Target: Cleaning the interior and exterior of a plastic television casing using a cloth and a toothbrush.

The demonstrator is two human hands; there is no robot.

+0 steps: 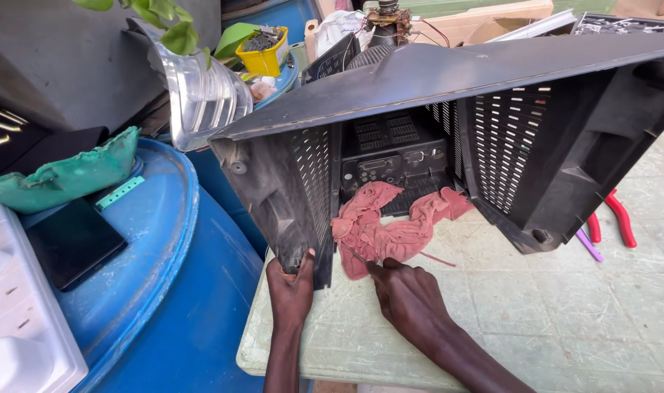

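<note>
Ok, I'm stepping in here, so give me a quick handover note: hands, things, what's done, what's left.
Left hand: grip on the lower front corner of the dark plastic TV back cover, open side facing you on the pale green table.
Right hand: pinching the reddish rag that lies partly inside the cover.
Red-handled pliers lie at right.
Done: cover is off its set.
Left: cannot tell.

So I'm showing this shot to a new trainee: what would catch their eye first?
The big dark casing, open and tilted over the pale green table, fills the middle. A red rag lies in its opening; the left hand grips the casing's lower corner and the right hand pinches the rag. At left stands a blue drum, with red pliers at right.
</note>
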